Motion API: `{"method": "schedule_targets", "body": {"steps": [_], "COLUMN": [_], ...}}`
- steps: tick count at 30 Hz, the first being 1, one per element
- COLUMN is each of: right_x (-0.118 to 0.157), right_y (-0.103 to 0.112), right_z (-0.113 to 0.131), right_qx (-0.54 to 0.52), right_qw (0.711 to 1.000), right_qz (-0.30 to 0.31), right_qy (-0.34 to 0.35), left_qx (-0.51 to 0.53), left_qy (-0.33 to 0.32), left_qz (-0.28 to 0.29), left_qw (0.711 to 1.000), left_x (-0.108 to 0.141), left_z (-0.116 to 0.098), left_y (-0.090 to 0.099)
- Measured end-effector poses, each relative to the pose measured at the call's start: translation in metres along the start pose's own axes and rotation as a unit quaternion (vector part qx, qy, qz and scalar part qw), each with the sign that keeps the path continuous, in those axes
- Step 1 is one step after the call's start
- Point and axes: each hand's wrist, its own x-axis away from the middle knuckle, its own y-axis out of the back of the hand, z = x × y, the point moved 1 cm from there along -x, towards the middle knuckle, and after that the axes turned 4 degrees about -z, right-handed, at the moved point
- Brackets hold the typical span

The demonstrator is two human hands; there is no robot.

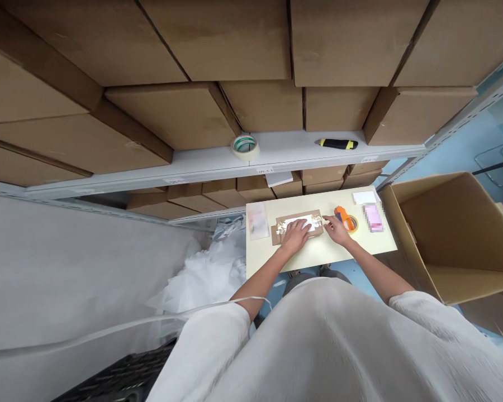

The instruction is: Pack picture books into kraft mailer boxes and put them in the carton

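A small brown cardboard box [315, 230] lies on the pale yellow tabletop [318, 254], with a flap standing out at its left end. Shiny clear tape and a white label [316, 221] cover its upper side. Spread fingers of my left hand [295, 237] rest flat on the label. At the box's right end is my right hand [337, 230], fingers apart and the index finger reaching to the box edge; whether it touches is too small to tell. Just beyond my right hand lies an orange tape dispenser [342, 215] with a roll of tape [352, 224].
A white paper [364, 197] and a blurred pink item [374, 218] lie at the table's right, a translucent sheet [258, 221] at its left. The shelf [285, 146] above holds boxes, a tape roll [245, 146] and a utility knife [338, 144]. A large open carton [456, 223] stands right.
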Motion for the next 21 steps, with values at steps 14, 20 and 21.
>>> {"method": "schedule_targets", "body": {"steps": [14, 20, 21], "right_x": [0.002, 0.004, 0.004], "right_y": [0.016, 0.032, 0.038], "right_z": [-0.086, -0.070, -0.066], "right_qx": [0.144, 0.155, 0.156], "right_qw": [0.978, 0.973, 0.972], "right_qz": [-0.055, -0.096, -0.103], "right_qy": [-0.139, -0.139, -0.143], "left_qx": [-0.051, -0.030, -0.026], "left_qy": [0.023, 0.022, 0.021], "left_qz": [0.037, 0.021, 0.019], "left_qw": [0.998, 0.999, 0.999], "left_x": [-0.002, -0.002, -0.002], "left_z": [-0.003, -0.001, 0.000], "left_y": [0.003, 0.002, 0.001]}}
